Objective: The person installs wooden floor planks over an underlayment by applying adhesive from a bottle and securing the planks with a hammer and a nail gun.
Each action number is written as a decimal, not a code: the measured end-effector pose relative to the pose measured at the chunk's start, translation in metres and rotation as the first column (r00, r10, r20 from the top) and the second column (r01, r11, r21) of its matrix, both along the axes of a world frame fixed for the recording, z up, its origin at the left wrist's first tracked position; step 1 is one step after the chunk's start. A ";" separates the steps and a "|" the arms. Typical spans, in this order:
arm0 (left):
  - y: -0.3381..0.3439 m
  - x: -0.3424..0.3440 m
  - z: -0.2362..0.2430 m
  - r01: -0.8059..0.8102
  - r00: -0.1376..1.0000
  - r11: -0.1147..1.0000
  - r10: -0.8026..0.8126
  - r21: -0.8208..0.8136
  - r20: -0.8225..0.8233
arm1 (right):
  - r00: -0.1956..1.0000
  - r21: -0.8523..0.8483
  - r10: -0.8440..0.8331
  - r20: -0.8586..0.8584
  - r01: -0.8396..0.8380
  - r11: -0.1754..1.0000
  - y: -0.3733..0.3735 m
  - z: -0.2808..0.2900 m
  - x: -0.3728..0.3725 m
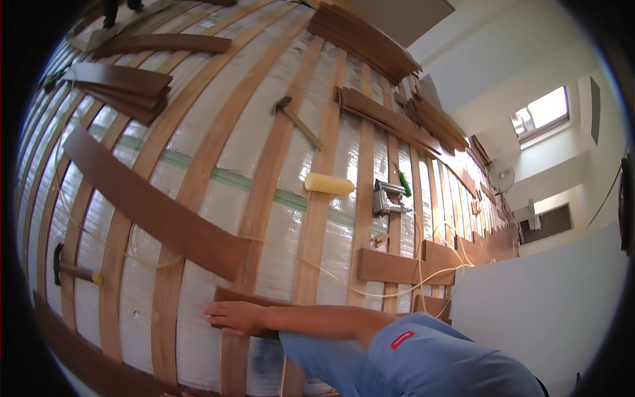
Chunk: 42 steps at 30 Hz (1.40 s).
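Note:
My right hand [235,316] lies with fingers extended and slightly apart on a short brown plank [248,295] in the lower middle, the arm reaching in from the right. A sliver of my left hand [182,394] shows at the bottom edge beside a long dark board [86,347]; its grip is hidden. A loose long plank [152,202] lies diagonally above my right hand. A hammer with a yellow-ended handle [79,271] is at the left. Farther up are another hammer [301,129], a yellow cylinder [329,184] and a metal nail gun [387,197].
Pale battens [211,169] run over foil sheeting. Plank stacks sit at the upper left [122,83] and top [357,36]. A thin hose [317,268] crosses the floor. A white wall [529,311] borders the right. Someone's dark-clad legs [114,10] appear top left, near a fan [503,175] farther right.

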<state>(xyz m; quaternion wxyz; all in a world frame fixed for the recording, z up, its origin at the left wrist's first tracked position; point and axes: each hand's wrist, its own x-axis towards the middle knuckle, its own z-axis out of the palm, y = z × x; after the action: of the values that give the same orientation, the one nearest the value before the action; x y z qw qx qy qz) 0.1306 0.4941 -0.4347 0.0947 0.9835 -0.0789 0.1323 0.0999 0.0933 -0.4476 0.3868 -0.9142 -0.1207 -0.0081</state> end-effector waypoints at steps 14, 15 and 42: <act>0.029 0.033 0.007 0.219 0.872 0.936 -0.060 0.277 -0.486 | 0.215 -0.803 -0.972 0.090 0.593 0.057 -0.495 0.009 -0.457; 0.035 0.039 0.002 0.299 0.874 0.903 -0.130 0.308 -0.468 | 0.265 -0.848 -0.964 -0.001 0.511 0.141 -0.520 -0.009 -0.475; 0.073 0.174 0.016 0.180 0.971 0.983 -0.184 -0.044 -0.149 | 0.200 -0.356 -0.783 -0.590 0.805 0.474 -0.236 0.233 -0.112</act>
<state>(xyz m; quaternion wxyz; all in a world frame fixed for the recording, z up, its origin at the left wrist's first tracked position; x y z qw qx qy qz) 0.3041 0.5670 -0.4191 0.1270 0.9778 -0.1592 0.0485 -0.0117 -0.1429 -0.2144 0.3542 -0.7668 0.5187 0.1322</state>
